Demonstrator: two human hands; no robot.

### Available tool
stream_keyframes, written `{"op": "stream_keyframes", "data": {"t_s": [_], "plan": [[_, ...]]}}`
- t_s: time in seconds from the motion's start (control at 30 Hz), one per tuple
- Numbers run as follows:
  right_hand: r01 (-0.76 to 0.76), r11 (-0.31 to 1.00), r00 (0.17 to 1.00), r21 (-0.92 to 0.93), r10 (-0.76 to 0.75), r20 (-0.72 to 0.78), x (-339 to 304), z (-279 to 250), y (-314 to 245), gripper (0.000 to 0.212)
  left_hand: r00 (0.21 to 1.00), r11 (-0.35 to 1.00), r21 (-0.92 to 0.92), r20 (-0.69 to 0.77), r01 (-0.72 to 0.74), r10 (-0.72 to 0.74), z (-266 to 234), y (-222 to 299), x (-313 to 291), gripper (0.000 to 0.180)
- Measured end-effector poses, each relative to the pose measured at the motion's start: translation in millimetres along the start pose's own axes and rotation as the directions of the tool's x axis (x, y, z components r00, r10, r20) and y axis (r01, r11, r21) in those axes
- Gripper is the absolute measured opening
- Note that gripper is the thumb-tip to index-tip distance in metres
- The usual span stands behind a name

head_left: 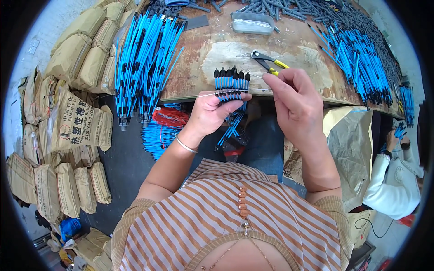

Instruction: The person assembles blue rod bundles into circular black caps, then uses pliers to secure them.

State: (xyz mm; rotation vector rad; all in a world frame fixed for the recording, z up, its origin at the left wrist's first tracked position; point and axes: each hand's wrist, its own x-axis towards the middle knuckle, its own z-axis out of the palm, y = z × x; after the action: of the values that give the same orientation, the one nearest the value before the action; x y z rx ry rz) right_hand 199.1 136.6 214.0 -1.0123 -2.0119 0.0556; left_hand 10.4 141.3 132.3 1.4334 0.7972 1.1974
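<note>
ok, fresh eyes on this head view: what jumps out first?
Probably the bright blue rods heaped at the left of the table, with a second blue heap at its right. Then, mid-picture, the left hand holding a cluster of black-tipped blue pieces, with yellow-handled pliers lying just beyond.

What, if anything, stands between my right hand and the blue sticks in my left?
Nothing visible blocks the gap between your right hand and the blue sticks in your left hand. The yellow-handled pliers lie beyond, on the table.
</note>
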Motion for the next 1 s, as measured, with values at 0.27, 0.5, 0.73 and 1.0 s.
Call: {"op": "stream_keyframes", "data": {"t_s": [0.27, 0.5, 0.73, 1.0], "plan": [[0.095, 0.982, 0.988, 0.166, -0.113, 0.101, 14.0, -3.6, 12.6, 0.022, 0.996, 0.995, 0.084, 0.074, -0.062, 0.056, -2.3, 3.2, 0.8, 0.019], [-0.032, 0.947, 0.989, 0.318, -0.015, 0.144, 14.3, 1.8, 18.6, 0.014, 0.998, 0.999, 0.038, 0.065, -0.005, 0.002, -1.0, 5.7, 1.4, 0.019], [-0.392, 0.745, 0.920, 0.540, 0.303, 0.249, 0.6, 7.2, 10.9, 0.012, 0.999, 0.988, -0.142, 0.007, 0.054, -0.054, 2.7, 6.3, -4.7, 0.018], [0.051, 0.998, 0.998, 0.037, -0.049, -0.050, 4.9, 9.0, 0.1, 0.017, 0.998, 0.995, -0.101, -0.059, 0.012, -0.018, 4.1, 6.4, -5.9, 0.017]]}}
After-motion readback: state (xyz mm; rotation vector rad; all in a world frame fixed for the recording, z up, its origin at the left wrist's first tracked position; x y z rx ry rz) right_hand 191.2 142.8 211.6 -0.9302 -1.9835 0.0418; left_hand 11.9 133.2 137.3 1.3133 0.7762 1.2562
